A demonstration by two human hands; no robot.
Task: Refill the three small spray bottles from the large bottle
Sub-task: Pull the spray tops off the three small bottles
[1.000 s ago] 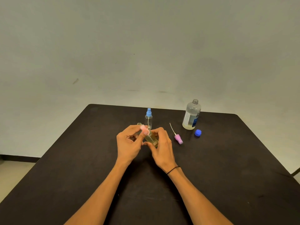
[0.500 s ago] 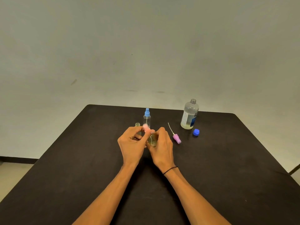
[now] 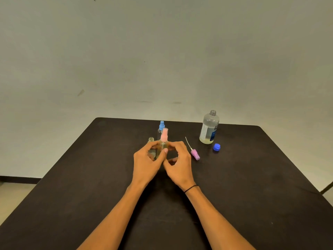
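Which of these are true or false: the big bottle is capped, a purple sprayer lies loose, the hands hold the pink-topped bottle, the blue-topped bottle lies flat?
1. The large bottle is capped. False: its neck is open; the blue cap sits on the table.
2. A purple spray head lies loose. True.
3. The left hand grips the pink-topped bottle. True; the right hand is beside it.
4. The blue-topped bottle lies flat. False: it stands upright.
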